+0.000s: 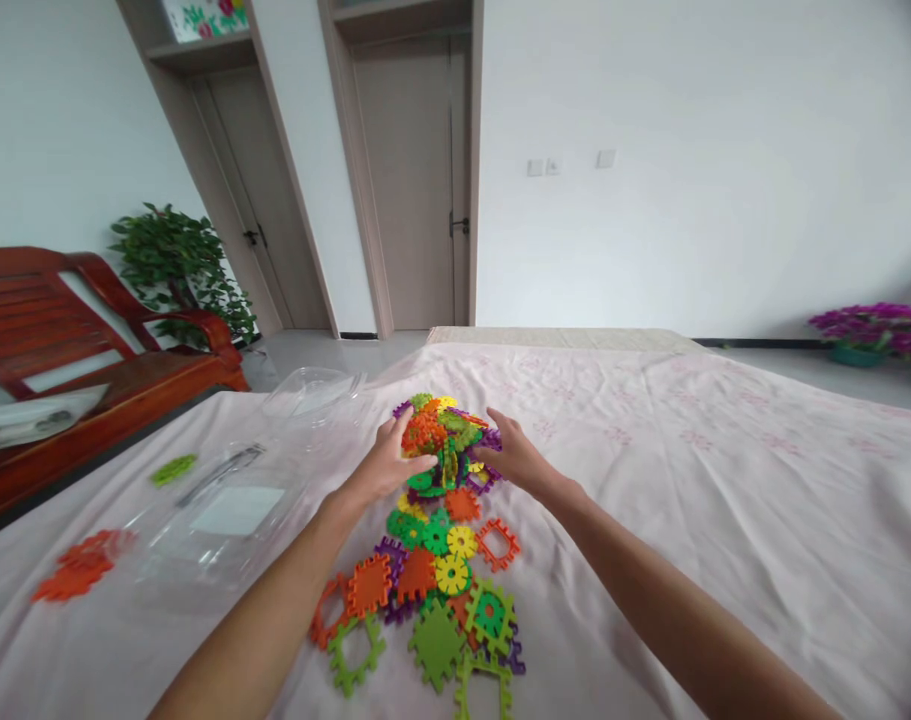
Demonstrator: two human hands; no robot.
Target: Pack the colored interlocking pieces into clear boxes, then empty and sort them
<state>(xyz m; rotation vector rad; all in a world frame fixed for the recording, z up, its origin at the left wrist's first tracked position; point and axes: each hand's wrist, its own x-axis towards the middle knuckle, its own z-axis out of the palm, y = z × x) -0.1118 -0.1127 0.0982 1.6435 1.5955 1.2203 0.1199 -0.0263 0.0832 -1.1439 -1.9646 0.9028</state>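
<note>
A heap of interlocking plastic building pieces [449, 440] in orange, green, yellow and purple lies on the pink-white cloth, between my two hands. My left hand [384, 465] curves around the heap's left side, thumb stretched inward and fingers apart. On the opposite side, my right hand [521, 460] is spread with its thumb pointing at the pieces. Neither hand has a piece clearly gripped. Nearer to me are scattered a green toothed square [436, 640], an orange square [369, 583], a yellow notched disc [453, 574] and a light green frame [355, 655].
Left of my left arm lies a clear plastic container [230, 530], with another clear part [312, 395] behind it. Orange pieces [84, 568] and a green piece [174, 470] lie further left. A wooden bench [110, 365] stands beyond the cloth [650, 480].
</note>
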